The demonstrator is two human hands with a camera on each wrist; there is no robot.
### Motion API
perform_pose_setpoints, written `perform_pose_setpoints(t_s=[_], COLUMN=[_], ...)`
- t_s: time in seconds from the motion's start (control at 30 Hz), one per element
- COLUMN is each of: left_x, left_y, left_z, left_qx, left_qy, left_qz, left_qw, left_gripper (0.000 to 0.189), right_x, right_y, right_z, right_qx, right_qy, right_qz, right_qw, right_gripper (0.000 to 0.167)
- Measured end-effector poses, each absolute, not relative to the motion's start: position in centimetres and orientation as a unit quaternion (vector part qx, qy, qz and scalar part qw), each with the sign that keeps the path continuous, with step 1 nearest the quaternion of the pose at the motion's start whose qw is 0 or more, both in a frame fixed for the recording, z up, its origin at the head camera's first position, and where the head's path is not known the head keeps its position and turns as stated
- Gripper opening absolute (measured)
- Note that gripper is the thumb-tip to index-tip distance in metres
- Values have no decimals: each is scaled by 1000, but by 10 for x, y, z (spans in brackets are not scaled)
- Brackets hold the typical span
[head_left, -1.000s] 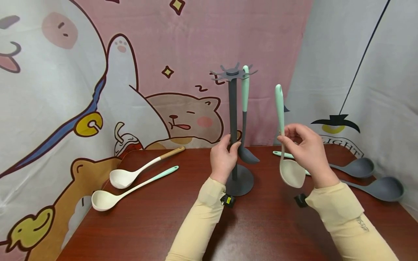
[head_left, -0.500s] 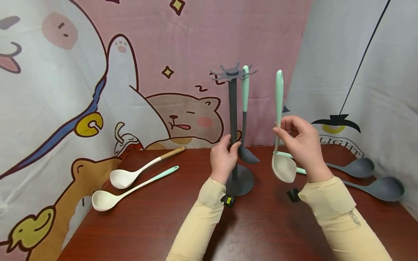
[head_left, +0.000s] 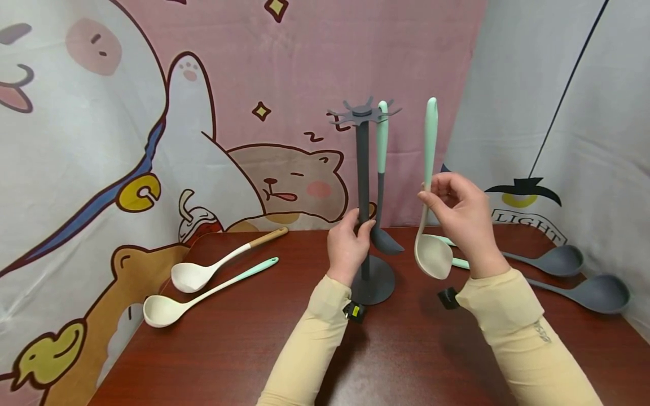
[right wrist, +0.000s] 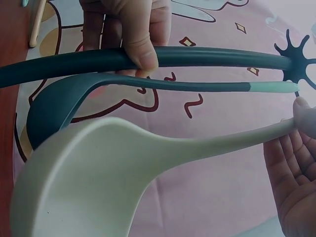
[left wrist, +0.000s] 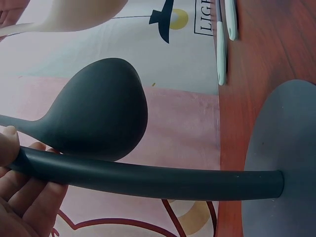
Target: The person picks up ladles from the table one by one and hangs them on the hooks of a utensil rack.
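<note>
My left hand (head_left: 347,248) grips the post of a dark grey utensil stand (head_left: 363,163), which has a round base and a ring of hooks on top. From one hook on its right side hangs a grey ladle (head_left: 387,242) with a mint handle. My right hand (head_left: 464,220) pinches a cream ladle (head_left: 434,256) just below its mint handle, holding it upright above the table, apart from the stand. In the right wrist view the cream bowl (right wrist: 84,177) fills the lower left. The left wrist view shows the post (left wrist: 148,177) running from my fingers to the base.
On the table's left lie a white ladle (head_left: 192,278) with a wooden handle and a cream ladle (head_left: 165,312) with a mint handle. Two grey ladles, one farther back (head_left: 561,261) and one nearer (head_left: 604,294), lie at the right, their mint handles partly behind my right arm.
My right hand has risen and moved left with the cream ladle, bringing it closer to the stand. The left hand has kept its grip on the post.
</note>
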State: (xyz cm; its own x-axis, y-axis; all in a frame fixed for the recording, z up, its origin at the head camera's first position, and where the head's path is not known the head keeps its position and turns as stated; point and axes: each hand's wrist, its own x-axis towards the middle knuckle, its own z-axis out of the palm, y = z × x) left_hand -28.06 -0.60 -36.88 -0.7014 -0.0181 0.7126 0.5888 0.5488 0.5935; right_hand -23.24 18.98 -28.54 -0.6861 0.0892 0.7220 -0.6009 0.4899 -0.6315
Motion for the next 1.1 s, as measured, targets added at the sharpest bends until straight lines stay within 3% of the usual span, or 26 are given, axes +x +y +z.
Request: perform_pose_setpoints(t_s=[1.1], left_x=[-280], left_y=[-6], left_z=[-370], left_qx=[-177], left_qy=[-808], left_qz=[-448], left_qw=[339], left_gripper=[15], right_x=[-243], right_y=[171], right_z=[-279], right_qx=[193], right_qy=[-779], right_qz=[487], right_qw=[347], right_gripper=[14])
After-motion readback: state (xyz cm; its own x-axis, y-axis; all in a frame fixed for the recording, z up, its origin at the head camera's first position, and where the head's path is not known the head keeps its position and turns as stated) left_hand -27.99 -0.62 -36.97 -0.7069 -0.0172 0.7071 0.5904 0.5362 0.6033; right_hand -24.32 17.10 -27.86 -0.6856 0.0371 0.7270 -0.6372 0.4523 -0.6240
